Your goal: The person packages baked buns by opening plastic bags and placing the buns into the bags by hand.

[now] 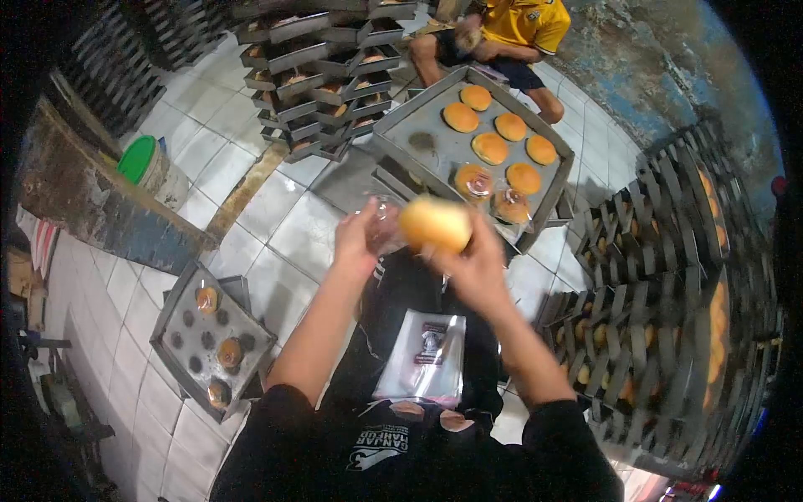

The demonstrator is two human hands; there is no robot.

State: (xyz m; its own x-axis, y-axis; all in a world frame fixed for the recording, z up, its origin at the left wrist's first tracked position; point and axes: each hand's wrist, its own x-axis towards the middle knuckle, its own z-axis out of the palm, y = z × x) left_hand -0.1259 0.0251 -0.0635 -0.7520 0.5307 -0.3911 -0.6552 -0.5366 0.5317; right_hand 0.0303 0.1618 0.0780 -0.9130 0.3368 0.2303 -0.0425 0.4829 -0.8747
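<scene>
My right hand (477, 266) is closed round a golden bun (435, 224), which is blurred by motion. Just left of it, my left hand (358, 238) grips a clear plastic bag (386, 224). A stack of clear printed bags (422, 360) lies on my lap. Beyond my hands, a large metal tray (431, 113) bears several bare buns (490, 148) and some wrapped in clear plastic (474, 180). At the left, a smaller tray (188, 368) on the floor holds three wrapped buns (229, 352).
A co-worker in a yellow shirt (508, 23) sits behind the large tray. Stacked trays of buns rise at the top (314, 75) and right (636, 335). A bucket with a green lid (137, 160) stands at the left, by a worn wooden post (109, 188).
</scene>
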